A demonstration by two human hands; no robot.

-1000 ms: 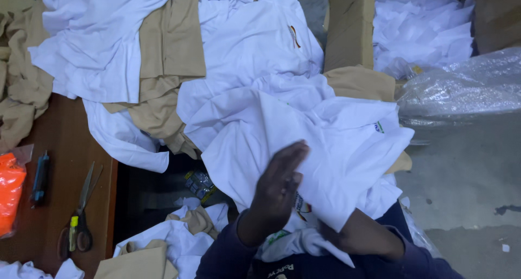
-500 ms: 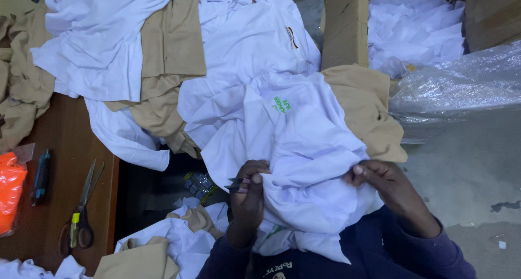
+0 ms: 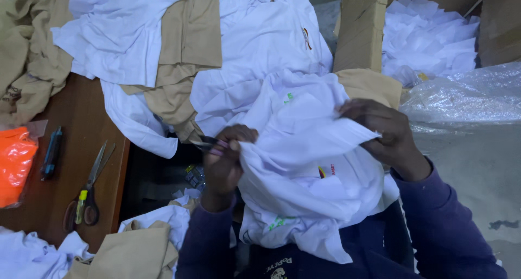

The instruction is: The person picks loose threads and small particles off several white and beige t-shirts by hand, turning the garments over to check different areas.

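A crumpled white shirt (image 3: pixel 304 165) with a small coloured chest mark and green marks hangs between both hands over my lap. My left hand (image 3: pixel 225 162) pinches the shirt's left edge and also holds a small metal snipping tool (image 3: pixel 203 143) that pokes out to the left. My right hand (image 3: pixel 382 130) grips a folded edge of the same shirt at its upper right. Both arms wear dark purple sleeves.
A heap of white and tan garments (image 3: pixel 184 56) covers the brown table (image 3: pixel 59 186). Scissors (image 3: pixel 89 186), a blue pen-like tool (image 3: pixel 51 151) and an orange bag (image 3: pixel 13 165) lie at the left. A cardboard box (image 3: pixel 361 26) with white cloth and clear plastic wrap (image 3: pixel 467 97) stand at right.
The shirt has been bunched and lifted between the hands. My left hand has moved from flat on the cloth to pinching its edge; my right hand came up onto the upper fold.
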